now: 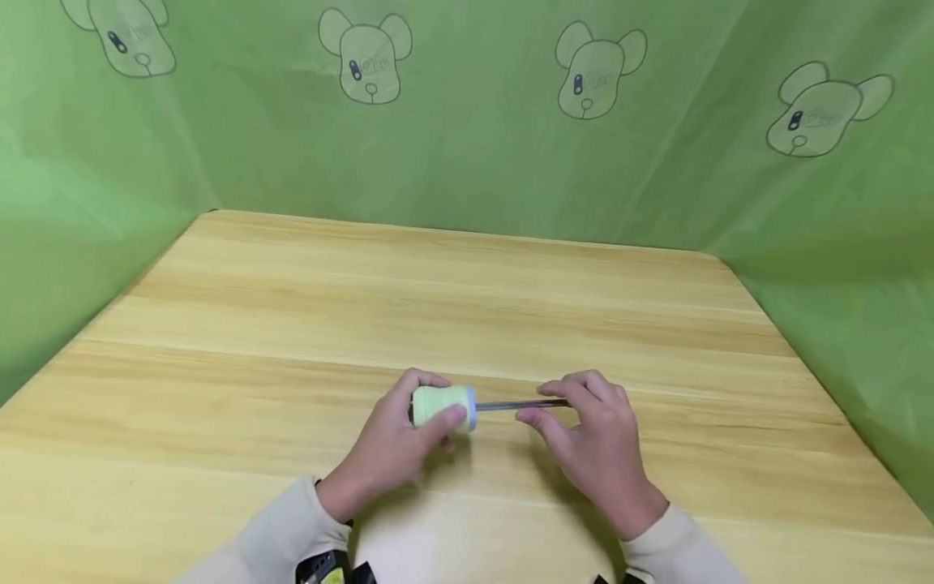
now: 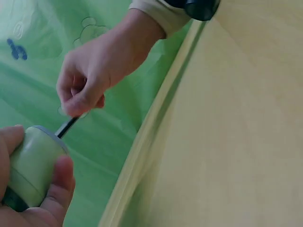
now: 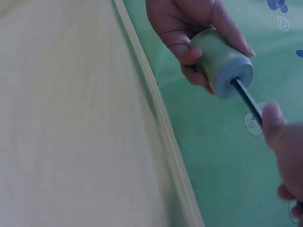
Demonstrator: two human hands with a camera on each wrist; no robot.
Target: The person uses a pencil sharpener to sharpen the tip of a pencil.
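One screwdriver (image 1: pixel 471 397) spans the fingers in the head view: the left hand (image 1: pixel 394 438) is clamped round its handle (image 1: pixel 434 399), while the right hand (image 1: pixel 601 434) pinches the shaft (image 1: pixel 503 405) between thumb and fingertips, above the table (image 1: pixel 438 300). Left wrist view: right thumb and fingers meet on the shaft, beyond the left fingertips. Right wrist view: left fingers wrap the handle beside its collar (image 3: pixel 240 70); cloth (image 3: pixel 213 156) shows behind them.

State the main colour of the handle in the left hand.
Pale green; the handle shows best in the head view.
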